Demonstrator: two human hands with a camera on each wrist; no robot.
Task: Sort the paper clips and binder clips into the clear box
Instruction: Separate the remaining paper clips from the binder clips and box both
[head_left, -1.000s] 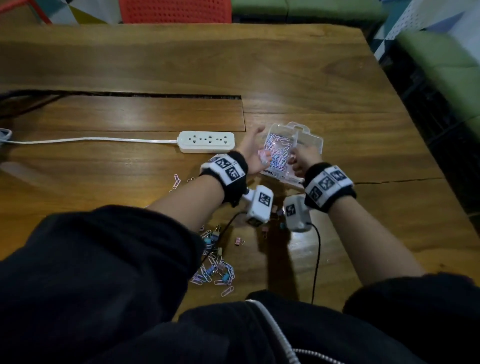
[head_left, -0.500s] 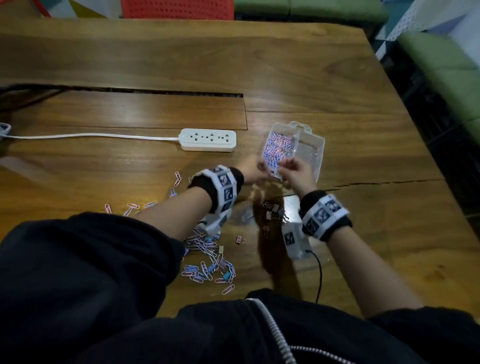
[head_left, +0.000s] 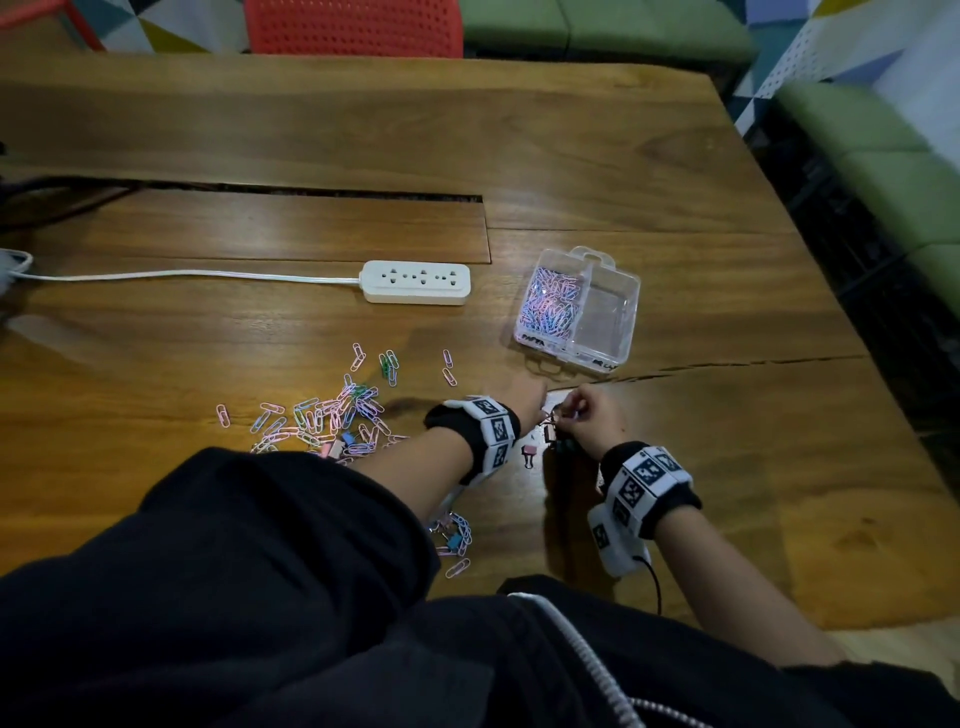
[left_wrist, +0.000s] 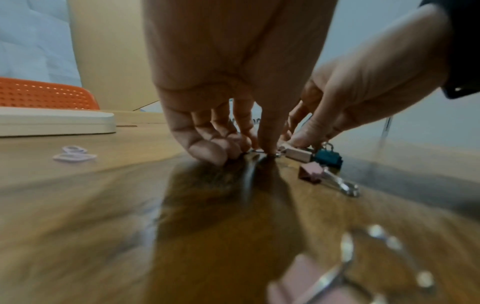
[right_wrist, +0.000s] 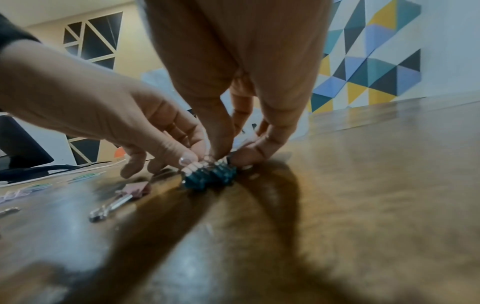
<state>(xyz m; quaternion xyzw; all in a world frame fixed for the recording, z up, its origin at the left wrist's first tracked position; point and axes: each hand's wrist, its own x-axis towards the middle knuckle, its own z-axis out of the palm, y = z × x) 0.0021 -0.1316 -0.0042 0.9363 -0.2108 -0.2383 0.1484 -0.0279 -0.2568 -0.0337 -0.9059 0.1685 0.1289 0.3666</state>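
Note:
The clear box lies flat on the table, its left compartment full of paper clips and its right one bare. Nearer me, both hands meet over a small cluster of binder clips. My left hand pinches the wire handle of one binder clip against the wood. My right hand pinches a clump of teal binder clips from above. A pink binder clip lies loose beside them. Loose paper clips are strewn to the left, partly behind my left arm.
A white power strip with its cable lies left of the box. A crack in the wood runs right from the hands. More clips lie near my body. The table's right edge drops off beyond the box.
Both hands have let go of the box and drawn back toward me, down to the binder clips. The box now lies flat on the table.

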